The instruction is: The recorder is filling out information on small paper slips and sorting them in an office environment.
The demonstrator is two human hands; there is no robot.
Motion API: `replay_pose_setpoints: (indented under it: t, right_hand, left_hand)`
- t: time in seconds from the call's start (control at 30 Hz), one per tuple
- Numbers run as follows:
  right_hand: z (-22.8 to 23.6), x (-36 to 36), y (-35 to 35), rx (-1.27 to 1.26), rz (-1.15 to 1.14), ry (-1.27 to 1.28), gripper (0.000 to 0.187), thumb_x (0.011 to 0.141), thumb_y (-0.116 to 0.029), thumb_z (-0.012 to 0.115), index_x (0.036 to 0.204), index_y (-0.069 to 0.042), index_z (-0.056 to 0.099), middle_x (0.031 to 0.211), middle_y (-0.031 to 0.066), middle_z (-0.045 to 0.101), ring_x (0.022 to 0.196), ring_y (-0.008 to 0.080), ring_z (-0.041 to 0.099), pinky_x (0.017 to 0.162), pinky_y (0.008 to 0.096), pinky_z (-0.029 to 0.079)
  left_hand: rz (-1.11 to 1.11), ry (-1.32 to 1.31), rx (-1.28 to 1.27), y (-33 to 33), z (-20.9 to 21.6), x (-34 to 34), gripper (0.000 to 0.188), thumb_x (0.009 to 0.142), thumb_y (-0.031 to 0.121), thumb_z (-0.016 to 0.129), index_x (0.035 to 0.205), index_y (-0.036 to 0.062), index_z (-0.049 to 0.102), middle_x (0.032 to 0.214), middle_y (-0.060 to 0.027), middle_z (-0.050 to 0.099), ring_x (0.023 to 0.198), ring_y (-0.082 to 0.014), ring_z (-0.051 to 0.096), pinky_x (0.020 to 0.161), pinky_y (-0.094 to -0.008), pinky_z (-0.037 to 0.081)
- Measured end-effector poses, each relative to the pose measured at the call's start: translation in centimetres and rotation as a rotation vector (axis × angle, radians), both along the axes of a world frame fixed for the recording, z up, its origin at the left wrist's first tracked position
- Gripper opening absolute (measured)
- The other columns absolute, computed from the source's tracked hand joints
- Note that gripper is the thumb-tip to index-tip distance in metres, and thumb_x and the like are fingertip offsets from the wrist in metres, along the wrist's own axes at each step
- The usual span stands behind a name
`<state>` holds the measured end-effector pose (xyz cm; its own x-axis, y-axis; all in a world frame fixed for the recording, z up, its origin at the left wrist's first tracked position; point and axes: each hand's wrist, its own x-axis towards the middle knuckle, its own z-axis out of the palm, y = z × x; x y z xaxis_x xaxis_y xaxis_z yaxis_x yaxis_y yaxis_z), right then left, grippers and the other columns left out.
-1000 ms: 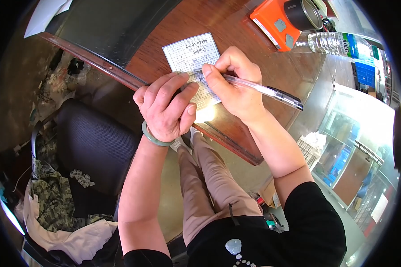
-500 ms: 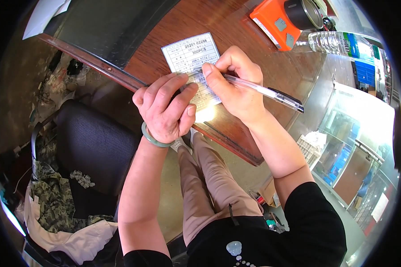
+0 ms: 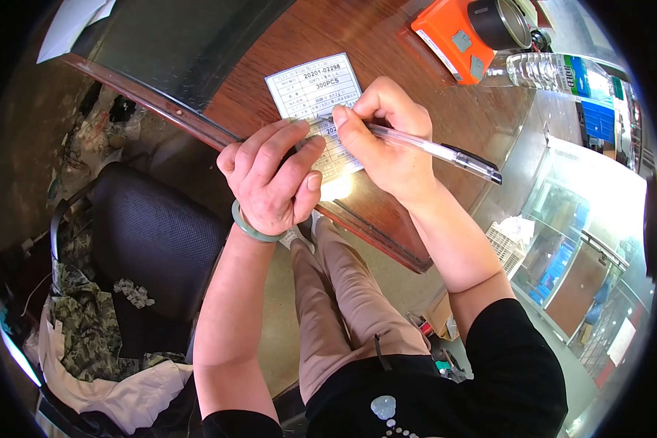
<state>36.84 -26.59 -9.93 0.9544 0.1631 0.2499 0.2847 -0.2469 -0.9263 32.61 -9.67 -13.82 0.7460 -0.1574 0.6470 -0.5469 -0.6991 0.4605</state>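
A printed paper label (image 3: 315, 86) with ruled rows lies on the wooden table, and a second printed section (image 3: 336, 150) sits below it, partly covered by my hands. My right hand (image 3: 393, 142) pinches a clear-barrelled pen (image 3: 434, 148), its tip at the lower part of the label and its black-capped end pointing right. My left hand (image 3: 274, 168), with a pale green bangle (image 3: 252, 228) at the wrist, rests at the label's left edge. Its fingers are loosely bent and apart, fingertips on or just over the paper. The exact contact is hidden.
On the reddish wooden table (image 3: 394, 219) stand an orange box (image 3: 445, 36), a dark metal cup (image 3: 498, 22) and a plastic water bottle (image 3: 536, 71) at the far right. A black mat (image 3: 168, 51) covers the far left. A dark chair (image 3: 157, 233) with clothes stands at left.
The pen's rear end has shifted very slightly right as my right hand moves a little. My left hand and the label stay in place.
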Motion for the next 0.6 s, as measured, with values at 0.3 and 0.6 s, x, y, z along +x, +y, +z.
replay_pose_setpoints:
  t: [0.3, 0.6]
  right_hand:
    - [-0.22, -0.05, -0.01, 0.103, -0.037, 0.027, 0.028, 0.084, -0.004, 0.070, 0.070, -0.005, 0.045, 0.054, -0.0014, 0.046, 0.049, 0.0030, 0.040, 0.043, 0.0235, 0.032]
    - [-0.25, 0.06, -0.11, -0.016, -0.015, -0.033, 0.027, 0.084, -0.005, 0.070, 0.071, -0.005, 0.046, 0.055, -0.0012, 0.047, 0.049, 0.0033, 0.040, 0.043, 0.0237, 0.033]
  left_hand:
    - [0.002, 0.005, -0.001, -0.12, -0.05, -0.06, 0.024, 0.087, 0.031, 0.055, 0.093, 0.0160, 0.072, 0.103, 0.0005, 0.066, 0.097, -0.0154, 0.062, 0.086, -0.0314, 0.033]
    - [0.002, 0.003, 0.000, -0.06, -0.11, -0.03, 0.024, 0.087, 0.031, 0.055, 0.094, 0.0162, 0.072, 0.103, 0.0005, 0.067, 0.097, -0.0156, 0.062, 0.086, -0.0316, 0.033]
